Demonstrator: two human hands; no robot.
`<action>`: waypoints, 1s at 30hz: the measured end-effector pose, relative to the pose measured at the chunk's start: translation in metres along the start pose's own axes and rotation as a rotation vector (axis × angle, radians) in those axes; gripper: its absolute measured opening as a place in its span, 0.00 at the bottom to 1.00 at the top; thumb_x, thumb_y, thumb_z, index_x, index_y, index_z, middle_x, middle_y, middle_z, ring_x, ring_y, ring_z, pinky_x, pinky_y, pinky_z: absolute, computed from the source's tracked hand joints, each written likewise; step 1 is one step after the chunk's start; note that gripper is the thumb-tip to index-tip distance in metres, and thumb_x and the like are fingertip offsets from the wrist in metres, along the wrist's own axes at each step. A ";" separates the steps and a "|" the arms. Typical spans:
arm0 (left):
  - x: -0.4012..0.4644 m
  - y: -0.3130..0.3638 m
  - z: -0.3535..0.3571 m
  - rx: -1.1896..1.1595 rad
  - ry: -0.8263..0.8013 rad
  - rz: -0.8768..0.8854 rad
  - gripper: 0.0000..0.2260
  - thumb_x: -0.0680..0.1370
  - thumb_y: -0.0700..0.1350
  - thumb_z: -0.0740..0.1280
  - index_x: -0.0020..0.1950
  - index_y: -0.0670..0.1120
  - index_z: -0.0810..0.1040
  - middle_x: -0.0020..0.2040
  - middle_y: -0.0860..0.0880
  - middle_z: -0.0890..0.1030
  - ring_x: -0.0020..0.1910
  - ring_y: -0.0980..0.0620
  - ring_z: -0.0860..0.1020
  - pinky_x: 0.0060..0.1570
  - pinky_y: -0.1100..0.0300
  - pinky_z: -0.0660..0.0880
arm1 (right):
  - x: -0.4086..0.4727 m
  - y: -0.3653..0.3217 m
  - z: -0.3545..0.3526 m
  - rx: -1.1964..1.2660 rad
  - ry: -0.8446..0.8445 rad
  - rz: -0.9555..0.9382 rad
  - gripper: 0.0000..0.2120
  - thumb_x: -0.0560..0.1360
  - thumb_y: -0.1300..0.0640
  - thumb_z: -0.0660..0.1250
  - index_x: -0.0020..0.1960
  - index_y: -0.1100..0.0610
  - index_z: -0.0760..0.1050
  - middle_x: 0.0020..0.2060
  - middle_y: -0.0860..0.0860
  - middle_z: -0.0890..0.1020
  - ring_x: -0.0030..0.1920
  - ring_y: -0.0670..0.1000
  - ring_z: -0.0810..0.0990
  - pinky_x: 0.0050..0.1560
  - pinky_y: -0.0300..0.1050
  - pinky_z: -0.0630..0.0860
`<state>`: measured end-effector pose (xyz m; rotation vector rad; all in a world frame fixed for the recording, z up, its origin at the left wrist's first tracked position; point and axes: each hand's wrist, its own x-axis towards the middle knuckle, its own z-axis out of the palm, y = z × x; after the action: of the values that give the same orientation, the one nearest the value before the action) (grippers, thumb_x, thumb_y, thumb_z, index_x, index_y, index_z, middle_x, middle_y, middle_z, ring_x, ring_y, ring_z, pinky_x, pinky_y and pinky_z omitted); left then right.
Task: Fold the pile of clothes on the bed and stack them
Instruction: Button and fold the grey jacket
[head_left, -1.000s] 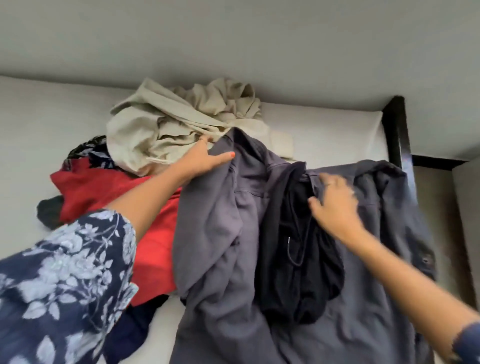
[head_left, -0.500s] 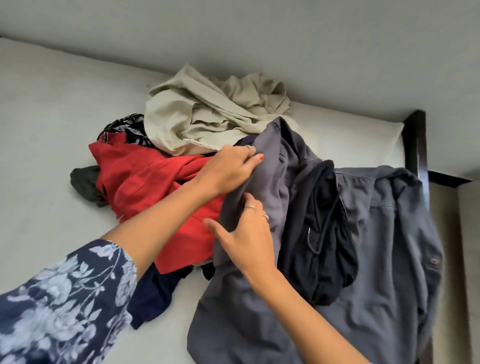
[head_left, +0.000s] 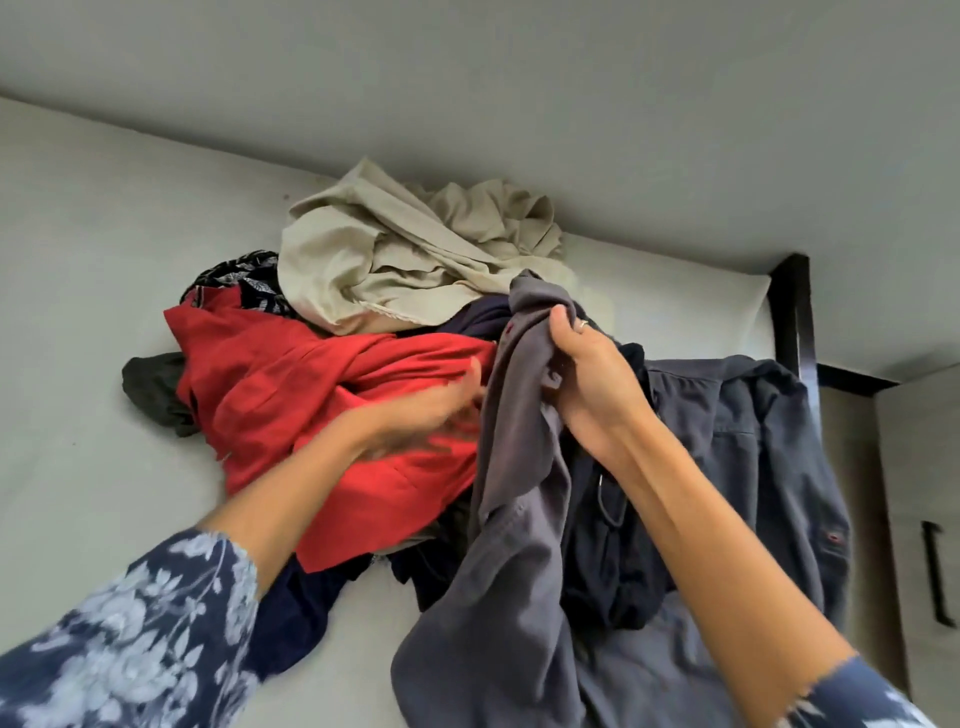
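Mostly, the bed carried a clothes pile toward its far right corner: my grey shirt, red garment, beige cloth. My right hand gripped the shirt's bunched fabric; my blurred left hand lay beside it, grip unclear.

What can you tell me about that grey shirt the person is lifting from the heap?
The grey shirt looks like soft woven cloth, crumpled and unfolded, with small reddish buttons. The right hand grips a bunched part of it and holds that end raised, so the cloth hangs down in folds to the bed. It lies partly over a black garment and beside the red garment. The blurred left hand is at its edge.
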<state>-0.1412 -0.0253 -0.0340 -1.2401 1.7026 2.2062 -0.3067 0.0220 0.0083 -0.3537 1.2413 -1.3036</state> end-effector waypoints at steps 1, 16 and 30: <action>0.001 -0.014 0.005 0.041 -0.040 -0.025 0.27 0.72 0.68 0.51 0.62 0.57 0.73 0.60 0.57 0.79 0.59 0.57 0.77 0.63 0.56 0.71 | 0.003 -0.003 -0.002 0.112 -0.023 0.027 0.16 0.81 0.53 0.58 0.58 0.65 0.74 0.52 0.62 0.75 0.51 0.57 0.75 0.55 0.50 0.72; -0.053 0.037 -0.042 0.496 0.931 0.468 0.23 0.81 0.48 0.62 0.26 0.49 0.62 0.24 0.55 0.62 0.21 0.61 0.64 0.25 0.64 0.60 | 0.008 -0.012 0.008 -0.687 0.019 0.014 0.18 0.78 0.59 0.64 0.66 0.61 0.68 0.47 0.51 0.74 0.41 0.47 0.74 0.41 0.37 0.71; -0.063 0.105 -0.012 0.249 0.951 0.543 0.13 0.82 0.47 0.58 0.45 0.46 0.80 0.34 0.53 0.80 0.31 0.64 0.78 0.37 0.68 0.74 | -0.018 -0.017 0.023 -0.572 -0.004 -0.465 0.09 0.69 0.64 0.64 0.50 0.62 0.75 0.47 0.59 0.82 0.50 0.54 0.80 0.55 0.58 0.77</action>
<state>-0.1471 -0.0506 0.0859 -2.1453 2.8114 1.5430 -0.2924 0.0221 0.0393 -1.1039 1.5778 -1.3025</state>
